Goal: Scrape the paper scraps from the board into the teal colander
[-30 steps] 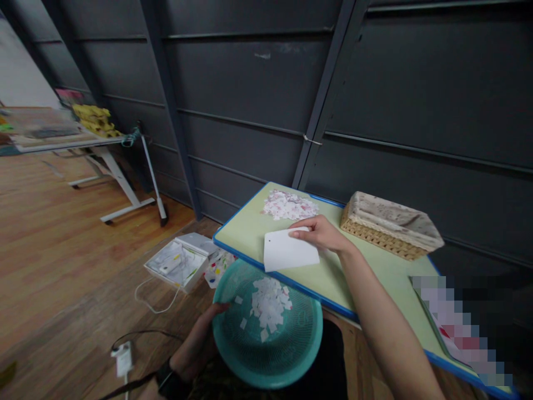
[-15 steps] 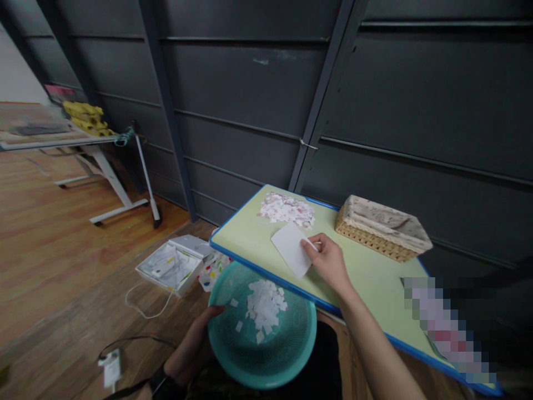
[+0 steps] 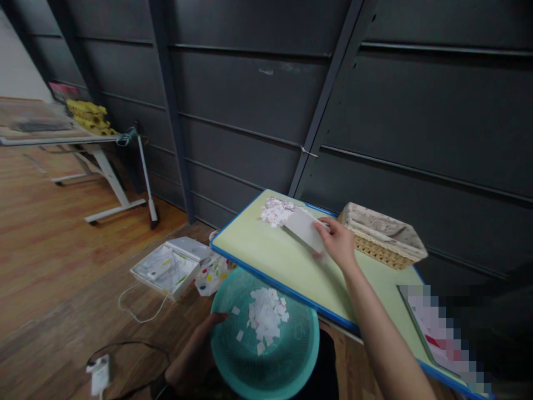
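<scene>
My right hand (image 3: pixel 338 240) pinches a white card (image 3: pixel 306 228) by its right edge, tilted above the pale green tabletop (image 3: pixel 245 236). Beyond the card lies a heap of small paper pieces (image 3: pixel 275 212), partly hidden by it. My left hand (image 3: pixel 206 333) grips the left rim of a round teal plastic basket (image 3: pixel 297 364), thumb over the edge. The basket is at the table's near edge. Small white paper squares (image 3: pixel 266 316) are piled inside it, with a few apart on the left.
A lined wicker basket (image 3: pixel 383 253) stands on the table's far right; a partly pixelated flat item (image 3: pixel 433 333) lies nearer. On the floor left are an open white box (image 3: pixel 166 269), a spotted plastic bag (image 3: pixel 211 272) and a power adapter (image 3: pixel 100 375). A dark panelled wall (image 3: pixel 250 94) rises behind.
My right hand has lifted and tilted the white card, moving it farther over the table to the paper heap's near right side. My left hand still holds the teal basket.
</scene>
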A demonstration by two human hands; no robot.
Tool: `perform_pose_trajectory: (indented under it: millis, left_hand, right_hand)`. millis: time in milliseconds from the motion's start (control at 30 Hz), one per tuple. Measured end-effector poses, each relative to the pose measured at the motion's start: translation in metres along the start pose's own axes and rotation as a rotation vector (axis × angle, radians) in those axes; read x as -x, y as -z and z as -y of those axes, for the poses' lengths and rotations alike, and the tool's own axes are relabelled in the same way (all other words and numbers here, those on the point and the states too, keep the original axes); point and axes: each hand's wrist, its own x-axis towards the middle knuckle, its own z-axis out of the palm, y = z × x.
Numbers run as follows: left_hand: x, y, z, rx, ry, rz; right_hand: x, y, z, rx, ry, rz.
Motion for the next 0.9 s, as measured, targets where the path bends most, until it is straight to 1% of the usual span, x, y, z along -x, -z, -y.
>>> perform_pose_trajectory:
  millis: [67, 133, 233, 367, 467, 567, 700, 800, 900]
  left_hand:
    - [0.000, 0.005, 0.004, 0.021, 0.021, 0.013]
    - [-0.002, 0.009, 0.007, 0.055, 0.065, 0.018]
    - [-0.008, 0.015, 0.012, 0.109, 0.100, 0.034]
    - [-0.006, 0.014, 0.013, 0.105, 0.108, 0.047]
    - [0.001, 0.010, 0.011, 0.080, 0.114, 0.043]
    - [0.007, 0.006, 0.009, 0.057, 0.105, 0.026]
    - [0.008, 0.006, 0.010, 0.052, 0.060, 0.056]
    - [0.007, 0.005, 0.010, 0.049, 0.068, 0.026]
    - [0.010, 0.001, 0.010, 0.032, 0.048, 0.004]
  right_hand:
    - [-0.015, -0.020, 0.012, 0.013, 0.108, 0.048]
    - [-0.025, -0.036, 0.018, 0.025, 0.187, 0.084]
    - [-0.027, -0.048, 0.016, 0.057, 0.212, 0.109]
    - [-0.021, -0.045, 0.004, 0.060, 0.196, 0.116]
    - [-0.020, -0.042, -0.001, 0.015, 0.172, 0.076]
    - [-0.021, -0.046, -0.001, -0.012, 0.161, 0.056]
    - [-0.021, -0.052, -0.001, -0.015, 0.197, 0.117]
    - [-0.020, -0.049, -0.002, -0.029, 0.198, 0.113]
    - [-0.020, -0.044, -0.002, -0.064, 0.170, 0.072]
